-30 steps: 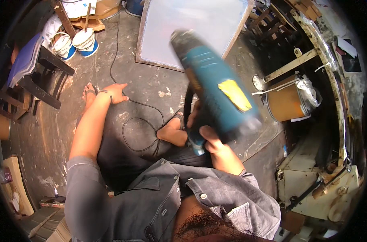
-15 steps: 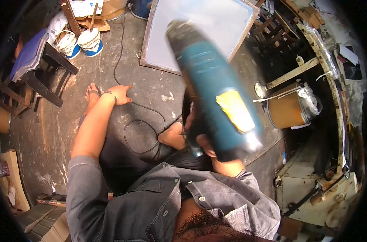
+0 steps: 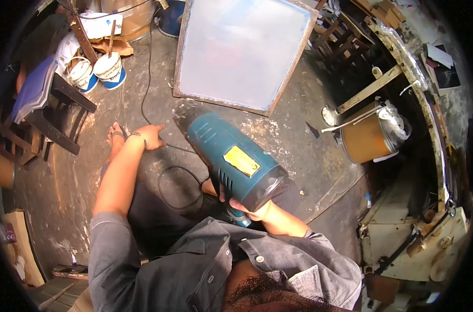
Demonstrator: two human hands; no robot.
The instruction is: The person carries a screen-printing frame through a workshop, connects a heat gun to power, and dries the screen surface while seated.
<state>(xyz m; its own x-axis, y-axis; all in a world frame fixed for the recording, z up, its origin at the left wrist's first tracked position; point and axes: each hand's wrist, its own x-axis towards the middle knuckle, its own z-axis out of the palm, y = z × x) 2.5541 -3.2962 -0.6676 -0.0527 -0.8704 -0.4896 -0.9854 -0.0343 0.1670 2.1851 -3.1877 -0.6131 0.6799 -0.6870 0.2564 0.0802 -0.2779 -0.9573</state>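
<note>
My right hand (image 3: 252, 208) is wrapped round the handle of a teal heat gun (image 3: 221, 140) with a yellow label. Its body hides most of the fingers. The dark nozzle end, blurred, points up and left, short of a framed screen (image 3: 241, 57). That screen is a pale translucent sheet in a worn wooden frame, lying on the floor in front of me. My left hand (image 3: 149, 138) rests off to the left near my sandalled foot (image 3: 116, 134), its thumb and forefinger apart and nothing seen in it. A black cord (image 3: 148, 88) runs along the floor beside it and coils between my legs.
Two white-and-blue paint buckets (image 3: 110, 71) stand at the far left, one with a stick in it. A dark wooden stool (image 3: 59, 112) bears purple-blue sheets (image 3: 36, 91). To the right are a brown drum (image 3: 364, 138) and a paint-spattered frame (image 3: 426, 119).
My right hand has swung the heat gun left and down, away from the screen's near edge. The screen appears more fully. My left hand has stayed nearly in place.
</note>
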